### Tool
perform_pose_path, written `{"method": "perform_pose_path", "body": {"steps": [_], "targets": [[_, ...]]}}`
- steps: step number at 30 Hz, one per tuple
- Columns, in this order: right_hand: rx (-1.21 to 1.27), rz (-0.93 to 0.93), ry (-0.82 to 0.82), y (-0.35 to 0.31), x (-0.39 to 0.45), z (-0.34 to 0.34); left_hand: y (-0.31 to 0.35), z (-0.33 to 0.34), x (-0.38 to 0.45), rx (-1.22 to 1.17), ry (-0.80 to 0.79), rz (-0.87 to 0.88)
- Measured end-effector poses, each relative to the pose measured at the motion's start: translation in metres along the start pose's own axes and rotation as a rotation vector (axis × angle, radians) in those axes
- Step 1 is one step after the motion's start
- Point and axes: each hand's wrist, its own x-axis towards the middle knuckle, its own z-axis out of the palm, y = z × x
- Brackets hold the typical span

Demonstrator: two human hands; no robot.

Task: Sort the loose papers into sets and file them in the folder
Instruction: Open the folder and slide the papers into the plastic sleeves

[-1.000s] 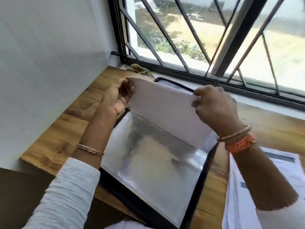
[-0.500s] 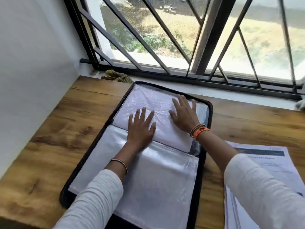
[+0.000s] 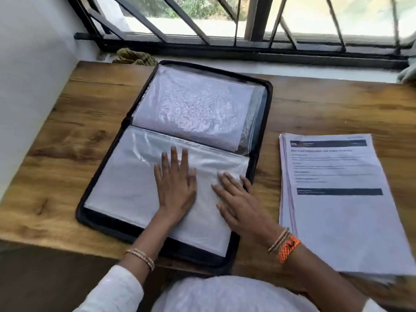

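A black zip folder (image 3: 262,122) lies open on the wooden table, its clear plastic sleeves spread flat. The far sleeve (image 3: 193,106) holds white paper. My left hand (image 3: 174,185) rests flat, fingers apart, on the near sleeve (image 3: 126,176). Beside it, my right hand (image 3: 238,201) also lies flat on that sleeve near the folder's right edge. Neither hand grips anything. A stack of printed papers (image 3: 337,199) with dark header bars lies on the table to the right of the folder.
The wooden table (image 3: 56,143) ends at a white wall on the left and a barred window (image 3: 247,30) at the back. A crumpled olive cloth (image 3: 135,57) sits on the sill behind the folder.
A second ago both hands held a sleeve page up by its top corners. They laid it over to the far side, pressed it flat, then slid back onto the near sleeve.
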Motion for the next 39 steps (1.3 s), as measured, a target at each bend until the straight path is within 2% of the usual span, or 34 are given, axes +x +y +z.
{"method": "perform_pose_path", "body": {"steps": [2, 5, 8, 12, 18, 22, 25, 27, 28, 30, 32, 33, 35, 39], "targets": [[0.03, 0.144, 0.173, 0.025, -0.019, -0.02, 0.025, 0.006, -0.033, -0.048, -0.017, 0.038], [0.066, 0.516, 0.387, 0.085, -0.05, -0.054, 0.084, 0.011, -0.043, -0.154, 0.069, 0.16], [0.063, 0.72, 0.386, 0.141, -0.076, -0.072, 0.156, 0.018, -0.012, -0.179, 0.154, 0.233], [-0.065, 0.674, 0.258, 0.166, -0.085, -0.055, 0.214, 0.032, 0.036, -0.153, 0.037, 0.283], [-0.102, 0.668, 0.283, 0.175, -0.087, -0.042, 0.225, 0.042, 0.055, -0.253, 0.162, 0.117], [-0.047, 0.639, 0.33, 0.174, -0.089, -0.04, 0.236, 0.041, 0.051, -0.34, 0.281, 0.211], [0.156, 0.683, 0.557, 0.17, -0.093, -0.064, 0.248, 0.026, 0.042, -0.726, 0.297, 0.259], [0.264, 0.766, 0.715, 0.179, -0.098, -0.096, 0.256, 0.008, 0.036, -0.971, 0.203, 0.223], [0.346, 0.802, 0.743, 0.185, -0.1, -0.116, 0.26, -0.004, 0.033, -1.031, 0.188, 0.218], [0.738, 0.819, 0.674, 0.201, -0.107, -0.151, 0.267, -0.025, 0.029, -1.08, 0.242, 0.264], [1.197, 0.7, 0.474, 0.209, -0.118, -0.173, 0.275, -0.047, 0.025, -1.161, 0.316, 0.308], [1.31, 0.632, 0.392, 0.211, -0.122, -0.181, 0.279, -0.058, 0.024, -1.21, 0.348, 0.328], [1.417, 0.52, 0.369, 0.207, -0.122, -0.188, 0.28, -0.077, 0.024, -1.278, 0.381, 0.364], [1.397, 0.295, 0.828, 0.185, -0.106, -0.203, 0.265, -0.09, 0.021, -1.36, 0.182, 0.459]]}}
